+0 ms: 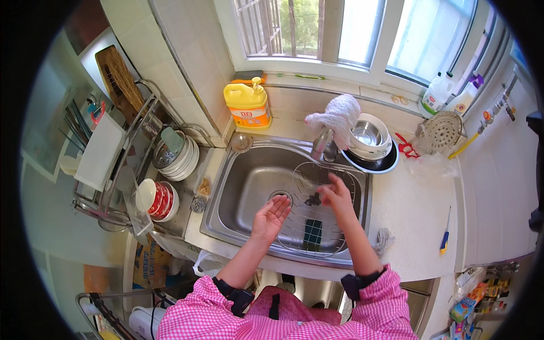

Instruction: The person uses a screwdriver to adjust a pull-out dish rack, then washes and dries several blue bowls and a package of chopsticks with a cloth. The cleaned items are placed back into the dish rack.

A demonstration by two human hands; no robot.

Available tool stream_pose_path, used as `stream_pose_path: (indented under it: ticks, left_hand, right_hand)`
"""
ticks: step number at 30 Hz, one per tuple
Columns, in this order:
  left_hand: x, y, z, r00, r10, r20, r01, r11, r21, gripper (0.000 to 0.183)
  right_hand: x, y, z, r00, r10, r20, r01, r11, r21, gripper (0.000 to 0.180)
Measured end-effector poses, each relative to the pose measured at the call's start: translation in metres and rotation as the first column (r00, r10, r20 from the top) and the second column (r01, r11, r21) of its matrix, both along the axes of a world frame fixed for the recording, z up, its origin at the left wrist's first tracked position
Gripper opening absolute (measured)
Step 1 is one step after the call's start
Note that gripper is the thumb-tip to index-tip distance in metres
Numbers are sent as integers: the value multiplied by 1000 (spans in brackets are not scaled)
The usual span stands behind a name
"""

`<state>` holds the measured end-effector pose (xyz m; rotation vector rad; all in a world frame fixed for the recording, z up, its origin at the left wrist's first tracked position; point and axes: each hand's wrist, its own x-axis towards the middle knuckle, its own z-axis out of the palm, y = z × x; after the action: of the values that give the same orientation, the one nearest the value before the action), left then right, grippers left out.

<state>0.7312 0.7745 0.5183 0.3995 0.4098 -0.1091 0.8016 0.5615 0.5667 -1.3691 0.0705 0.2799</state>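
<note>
Over the stainless steel sink, my left hand is palm up with its fingers stretched out, and nothing lies in it. Just beyond its fingertips is the sink drain, partly covered by them. My right hand hovers above the oval wire rack in the right part of the sink. Its fingers are apart and I see nothing held. Beside that hand is a small dark clump. A dark green scouring pad shows through the wires. Above stands the faucet, with a white mesh cloth draped on it.
A yellow detergent jug stands behind the sink. Stacked bowls sit right of the faucet. Further right lie a grey rag and a screwdriver. Plates, red-patterned bowls and a steel wool ball are left.
</note>
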Motion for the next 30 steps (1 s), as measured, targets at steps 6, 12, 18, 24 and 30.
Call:
stream_pose_path:
  ticks: [6,12,18,24,30]
  left_hand:
    - [12,41,8,1000,12,24,-12,1000,-18,27]
    - [20,29,3,1000,-13,-23,11,996,-87,28]
    - [32,-27,-9,1000,-9,-29,8,1000,-27,29]
    - [59,-61,-39,996,16,-84,19,913,407,27]
    - [81,-43,-52,955,-45,-292,154,918,365,23]
  right_hand:
    - [111,37,-9,979,-54,195,73,993,-94,30]
    - [143,41,-40,969,2,246,69,957,-281,26]
    - [85,51,-36,995,-44,85,35,993,110,27]
    - [-10,78,-72,837,92,-539,426,506,749,26]
    - [-39,93,-87,995,-42,93,53,991,-125,36]
